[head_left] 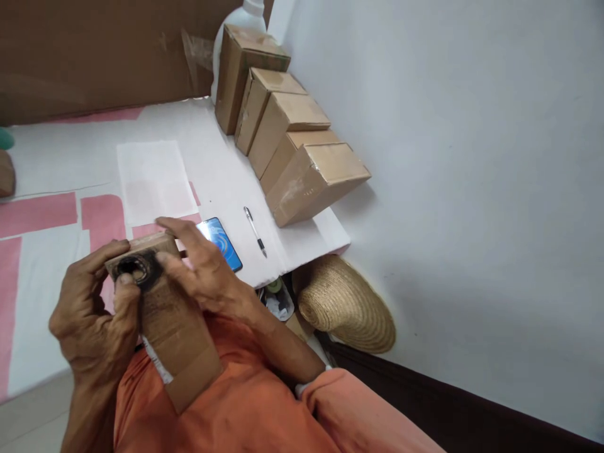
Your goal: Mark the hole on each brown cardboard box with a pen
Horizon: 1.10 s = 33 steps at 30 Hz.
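Note:
A long cardboard box (182, 343) with a blackened round hole near its upper end rests against the orange shirt. Around the box's upper left corner, my left hand (97, 308) is closed, with its thumb at the rim of the hole and a finger along the top edge. My right hand (201, 267) grips the upper right side, one finger over the top edge and the thumb beside the dark ring. A whitish strip runs down the box's left side. What lies inside the hole is hard to make out.
On the table (236, 251) lie a smartphone (221, 242), a pen (255, 231) and a white paper sheet (153, 182). Several cardboard boxes (297, 189) line the wall, with a white jug (240, 25) behind them. A straw hat (349, 305) hangs beside the table's edge.

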{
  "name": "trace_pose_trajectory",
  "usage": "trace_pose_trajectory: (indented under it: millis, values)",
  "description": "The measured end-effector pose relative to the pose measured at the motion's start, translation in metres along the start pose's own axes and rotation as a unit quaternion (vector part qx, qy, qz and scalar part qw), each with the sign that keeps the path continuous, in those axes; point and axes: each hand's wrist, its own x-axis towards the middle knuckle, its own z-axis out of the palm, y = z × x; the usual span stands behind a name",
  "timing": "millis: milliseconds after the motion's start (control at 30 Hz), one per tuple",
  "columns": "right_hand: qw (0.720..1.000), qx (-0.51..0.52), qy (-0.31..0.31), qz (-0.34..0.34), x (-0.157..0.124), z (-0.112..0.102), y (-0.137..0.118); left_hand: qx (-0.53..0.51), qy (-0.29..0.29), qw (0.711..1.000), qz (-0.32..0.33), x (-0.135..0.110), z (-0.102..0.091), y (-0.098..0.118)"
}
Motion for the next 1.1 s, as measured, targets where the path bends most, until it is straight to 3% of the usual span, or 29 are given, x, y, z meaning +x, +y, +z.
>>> trace_pose_trajectory:
  millis: [67, 133, 200, 267, 333, 500, 600, 700, 833, 900, 967, 1100]
  values:
    - [0.998, 0.012, 0.052, 0.046, -0.01, -0.023, 0.014, -0.012, 0.017, 1.0, -0.02, 0.0, -0.002, 0.0]
    - [0.988, -0.065, 0.095, 0.101, -0.02, -0.049, 0.03, -0.015, 0.027, 0.999, -0.04, 0.0, -0.004, -0.001]
    - [0.956, -0.202, 0.093, 0.189, -0.028, -0.073, 0.047, -0.018, 0.032, 0.998, -0.048, 0.001, -0.005, -0.001]
    - [0.905, -0.31, 0.069, 0.284, -0.034, -0.089, 0.061, -0.019, 0.037, 0.998, -0.044, 0.002, -0.003, 0.001]
    - [0.868, -0.354, 0.054, 0.344, -0.037, -0.096, 0.072, -0.02, 0.04, 0.998, -0.037, 0.003, 0.0, 0.002]
    - [0.857, -0.346, 0.061, 0.378, -0.039, -0.1, 0.092, -0.037, 0.034, 0.998, -0.026, 0.005, 0.006, 0.003]
    - [0.875, -0.307, 0.064, 0.368, -0.042, -0.108, 0.1, -0.059, 0.026, 0.997, -0.034, 0.003, 0.007, -0.002]
    - [0.913, -0.229, 0.044, 0.335, -0.044, -0.115, 0.1, -0.083, -0.004, 0.996, -0.03, -0.001, 0.008, -0.008]
    - [0.956, -0.083, 0.066, 0.273, -0.037, -0.111, 0.073, -0.099, -0.055, 0.993, -0.012, -0.005, 0.009, -0.009]
    - [0.973, 0.063, 0.097, 0.198, -0.03, -0.099, 0.047, -0.097, -0.068, 0.993, 0.001, -0.006, 0.01, -0.007]
    - [0.967, 0.204, 0.101, 0.112, -0.025, -0.079, 0.018, -0.092, -0.075, 0.993, 0.016, -0.007, 0.01, -0.006]
    - [0.963, 0.264, 0.018, 0.045, -0.024, -0.024, -0.022, -0.09, -0.095, 0.991, 0.039, -0.009, 0.008, -0.006]
